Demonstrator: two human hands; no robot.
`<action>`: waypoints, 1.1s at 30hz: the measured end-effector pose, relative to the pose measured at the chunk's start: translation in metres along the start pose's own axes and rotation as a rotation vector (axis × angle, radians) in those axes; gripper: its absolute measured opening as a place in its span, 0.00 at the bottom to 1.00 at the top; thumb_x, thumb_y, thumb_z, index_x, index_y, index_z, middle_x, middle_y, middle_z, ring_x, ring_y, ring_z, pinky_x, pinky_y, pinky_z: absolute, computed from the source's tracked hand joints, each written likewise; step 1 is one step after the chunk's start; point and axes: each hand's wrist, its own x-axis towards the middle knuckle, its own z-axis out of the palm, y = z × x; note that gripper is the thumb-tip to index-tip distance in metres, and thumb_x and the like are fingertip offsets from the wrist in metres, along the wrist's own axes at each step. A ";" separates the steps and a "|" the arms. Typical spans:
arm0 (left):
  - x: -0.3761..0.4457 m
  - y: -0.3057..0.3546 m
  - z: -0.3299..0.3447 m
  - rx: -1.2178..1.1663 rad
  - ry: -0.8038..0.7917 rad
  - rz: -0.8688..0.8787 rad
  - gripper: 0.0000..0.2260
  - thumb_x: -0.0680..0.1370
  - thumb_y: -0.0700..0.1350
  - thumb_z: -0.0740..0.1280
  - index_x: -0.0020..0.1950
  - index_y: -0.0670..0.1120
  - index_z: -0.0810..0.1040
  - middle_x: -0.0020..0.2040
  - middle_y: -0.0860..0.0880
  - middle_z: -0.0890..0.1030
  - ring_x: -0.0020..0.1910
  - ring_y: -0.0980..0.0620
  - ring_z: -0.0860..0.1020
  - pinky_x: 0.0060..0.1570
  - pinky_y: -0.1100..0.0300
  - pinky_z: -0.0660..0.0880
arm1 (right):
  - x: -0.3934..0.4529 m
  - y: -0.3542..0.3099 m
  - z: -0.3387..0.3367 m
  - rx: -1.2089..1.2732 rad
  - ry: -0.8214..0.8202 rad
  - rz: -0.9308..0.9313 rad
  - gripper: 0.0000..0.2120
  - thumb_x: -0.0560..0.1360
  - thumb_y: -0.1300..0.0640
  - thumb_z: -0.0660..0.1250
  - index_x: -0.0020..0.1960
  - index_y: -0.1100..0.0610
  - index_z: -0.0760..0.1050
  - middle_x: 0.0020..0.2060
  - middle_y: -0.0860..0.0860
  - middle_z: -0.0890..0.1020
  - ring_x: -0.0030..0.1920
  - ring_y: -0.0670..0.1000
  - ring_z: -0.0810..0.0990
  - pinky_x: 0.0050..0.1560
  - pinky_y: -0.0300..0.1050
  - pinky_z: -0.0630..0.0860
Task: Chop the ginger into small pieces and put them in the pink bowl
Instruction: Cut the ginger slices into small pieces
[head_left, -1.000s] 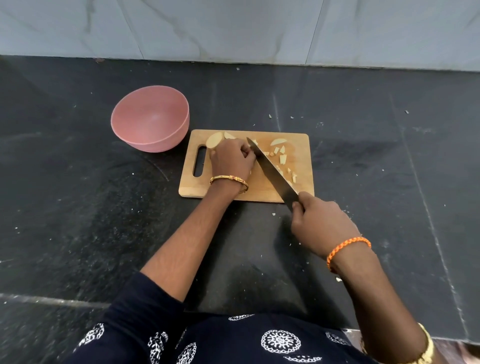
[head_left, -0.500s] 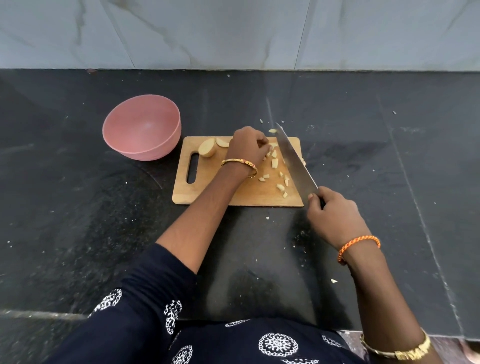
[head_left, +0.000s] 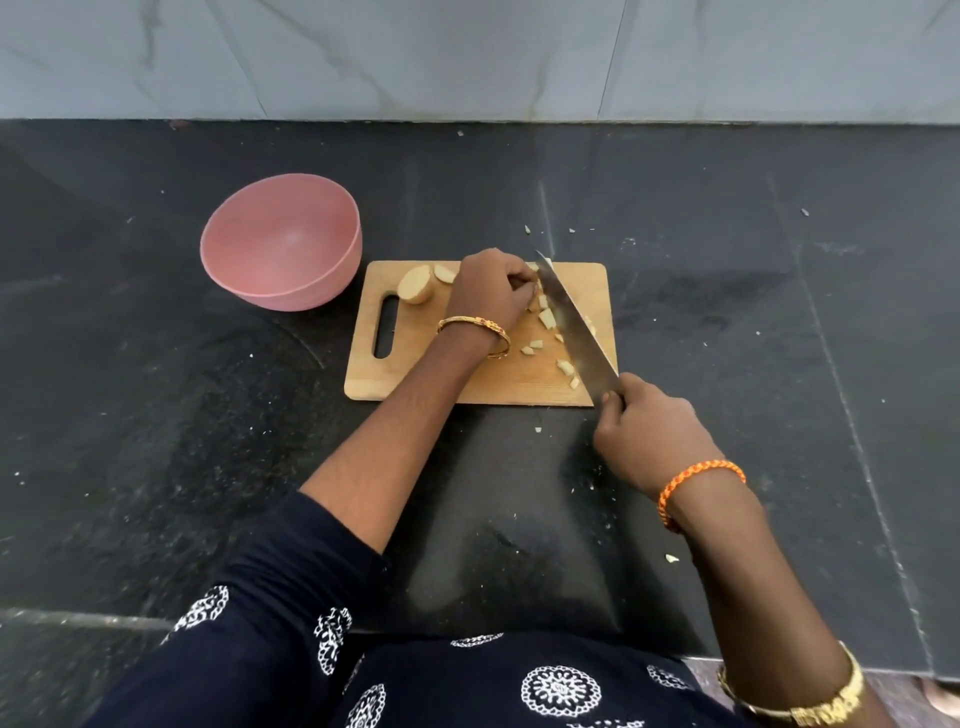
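Note:
A wooden cutting board (head_left: 415, 374) lies on the black counter. My left hand (head_left: 488, 288) is curled over a piece of ginger near the board's far edge, fingertips against the blade; the piece itself is mostly hidden. My right hand (head_left: 652, 434) grips the handle of a large knife (head_left: 574, 327), whose blade runs diagonally across the board's right part. Several small cut ginger pieces (head_left: 546, 317) lie beside the blade. A thick ginger chunk (head_left: 415, 284) and a slice sit at the board's far left. The pink bowl (head_left: 280, 241) stands left of the board, with nothing visible inside.
Small ginger scraps (head_left: 527, 229) are scattered on the counter beyond the board, and one bit (head_left: 671, 558) lies near my right forearm. A pale tiled wall (head_left: 467, 57) rises at the back of the counter.
The knife has swung from the left of the cut pieces to their right side and now rests lower on the board. My left hand has shifted towards the board's far edge.

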 end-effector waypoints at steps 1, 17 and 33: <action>0.000 0.000 0.001 0.001 0.007 -0.005 0.08 0.73 0.42 0.69 0.50 0.44 0.83 0.48 0.47 0.84 0.47 0.51 0.79 0.48 0.63 0.75 | 0.000 -0.004 0.000 -0.014 -0.043 0.016 0.09 0.80 0.54 0.53 0.54 0.56 0.69 0.46 0.59 0.77 0.45 0.60 0.78 0.49 0.53 0.78; 0.006 0.007 -0.008 0.074 -0.114 -0.025 0.05 0.73 0.40 0.68 0.45 0.47 0.83 0.44 0.49 0.83 0.46 0.50 0.79 0.51 0.51 0.78 | -0.023 0.004 -0.012 0.079 0.038 0.050 0.11 0.79 0.52 0.51 0.46 0.55 0.69 0.43 0.59 0.77 0.41 0.61 0.78 0.46 0.57 0.80; 0.008 0.006 -0.011 0.226 -0.243 0.074 0.20 0.74 0.38 0.62 0.64 0.52 0.72 0.60 0.47 0.71 0.61 0.46 0.67 0.61 0.49 0.65 | -0.013 0.015 -0.019 -0.075 -0.028 -0.009 0.10 0.80 0.53 0.53 0.46 0.52 0.71 0.33 0.52 0.74 0.34 0.55 0.75 0.39 0.46 0.75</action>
